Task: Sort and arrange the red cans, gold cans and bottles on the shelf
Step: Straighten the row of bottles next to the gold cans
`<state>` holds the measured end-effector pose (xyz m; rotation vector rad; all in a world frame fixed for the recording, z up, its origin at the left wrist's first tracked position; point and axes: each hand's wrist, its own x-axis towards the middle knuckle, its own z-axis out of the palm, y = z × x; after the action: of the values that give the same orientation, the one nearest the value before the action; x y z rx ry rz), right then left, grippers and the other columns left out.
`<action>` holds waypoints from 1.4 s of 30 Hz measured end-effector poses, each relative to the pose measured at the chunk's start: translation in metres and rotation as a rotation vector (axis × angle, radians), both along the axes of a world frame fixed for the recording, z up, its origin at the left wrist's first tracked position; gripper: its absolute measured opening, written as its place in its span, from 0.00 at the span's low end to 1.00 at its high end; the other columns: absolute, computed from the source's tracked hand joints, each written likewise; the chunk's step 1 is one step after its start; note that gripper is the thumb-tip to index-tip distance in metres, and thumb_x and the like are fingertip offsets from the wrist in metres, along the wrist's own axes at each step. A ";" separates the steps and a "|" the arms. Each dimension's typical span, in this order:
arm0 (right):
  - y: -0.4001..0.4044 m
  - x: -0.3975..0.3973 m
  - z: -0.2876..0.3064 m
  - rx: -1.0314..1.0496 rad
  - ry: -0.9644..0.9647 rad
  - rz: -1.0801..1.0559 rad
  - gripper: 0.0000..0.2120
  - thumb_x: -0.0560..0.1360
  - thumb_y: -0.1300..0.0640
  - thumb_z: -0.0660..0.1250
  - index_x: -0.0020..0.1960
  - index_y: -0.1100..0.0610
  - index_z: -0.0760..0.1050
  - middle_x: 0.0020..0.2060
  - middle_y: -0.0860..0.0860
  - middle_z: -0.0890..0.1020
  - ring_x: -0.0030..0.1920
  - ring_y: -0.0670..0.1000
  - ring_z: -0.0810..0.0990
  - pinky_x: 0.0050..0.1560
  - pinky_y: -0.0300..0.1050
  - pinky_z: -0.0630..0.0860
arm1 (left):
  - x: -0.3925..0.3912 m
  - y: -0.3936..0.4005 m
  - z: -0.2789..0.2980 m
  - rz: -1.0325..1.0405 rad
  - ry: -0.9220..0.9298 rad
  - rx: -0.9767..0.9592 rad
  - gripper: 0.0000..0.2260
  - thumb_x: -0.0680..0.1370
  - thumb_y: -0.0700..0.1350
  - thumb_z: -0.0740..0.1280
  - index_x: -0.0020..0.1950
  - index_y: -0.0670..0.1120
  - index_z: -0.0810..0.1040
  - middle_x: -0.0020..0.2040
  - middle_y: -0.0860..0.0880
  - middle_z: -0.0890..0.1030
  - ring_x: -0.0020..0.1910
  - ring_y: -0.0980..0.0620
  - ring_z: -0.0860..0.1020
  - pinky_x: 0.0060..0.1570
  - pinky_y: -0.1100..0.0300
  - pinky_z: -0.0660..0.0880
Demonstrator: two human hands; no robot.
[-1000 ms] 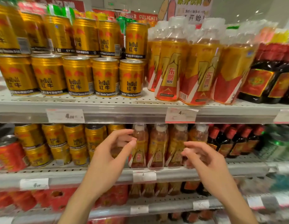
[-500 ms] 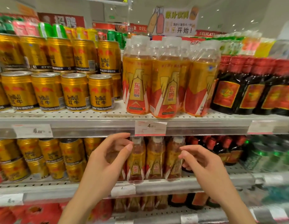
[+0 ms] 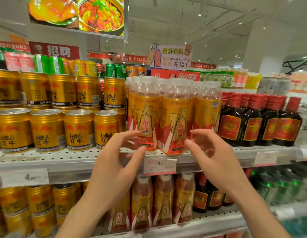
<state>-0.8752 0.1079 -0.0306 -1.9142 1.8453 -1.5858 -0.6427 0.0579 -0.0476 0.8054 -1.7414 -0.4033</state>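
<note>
1. The step in hand looks like straightening the front orange-labelled bottles point(image 3: 146, 122) at the upper shelf point(image 3: 63, 158) edge, right of the gold Red Bull cans point(image 3: 79, 129).
2. The left hand point(image 3: 115, 169) and right hand point(image 3: 216, 162) are spread open, holding nothing, fingertips near the bottle bases.
3. Next: close on both bottles and square them, probably.

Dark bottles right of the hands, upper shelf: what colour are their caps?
Red caps on the dark bottles, clearest in the head view.

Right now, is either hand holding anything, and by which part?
Nothing is held. The left hand and right hand are open, reaching toward the lower bodies of the two front orange-label bottles, with no grip closed.
</note>
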 end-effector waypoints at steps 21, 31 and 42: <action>-0.037 0.010 0.028 0.184 0.139 -0.046 0.43 0.70 0.27 0.65 0.76 0.48 0.57 0.69 0.44 0.75 0.67 0.49 0.75 0.67 0.56 0.75 | -0.012 -0.046 0.074 0.312 -0.393 -0.093 0.45 0.75 0.64 0.68 0.82 0.55 0.43 0.76 0.50 0.66 0.70 0.51 0.70 0.63 0.55 0.71; -0.036 0.011 0.026 0.179 0.138 -0.064 0.43 0.70 0.26 0.64 0.76 0.47 0.57 0.66 0.44 0.77 0.63 0.49 0.78 0.63 0.57 0.77 | 0.004 -0.046 0.103 0.351 -0.634 -0.194 0.46 0.71 0.67 0.69 0.81 0.53 0.50 0.58 0.57 0.76 0.56 0.56 0.74 0.54 0.62 0.73; -0.035 0.020 0.025 0.168 0.181 -0.127 0.43 0.71 0.27 0.63 0.77 0.50 0.57 0.69 0.47 0.75 0.66 0.52 0.77 0.64 0.53 0.76 | 0.011 -0.071 0.109 -0.002 -0.462 0.069 0.42 0.69 0.58 0.75 0.78 0.58 0.56 0.52 0.62 0.72 0.49 0.63 0.76 0.37 0.71 0.72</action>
<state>-0.8556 0.0725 -0.0052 -1.9586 2.1349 -1.2747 -0.6318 -0.0126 0.0618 1.0038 -2.1639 -0.2933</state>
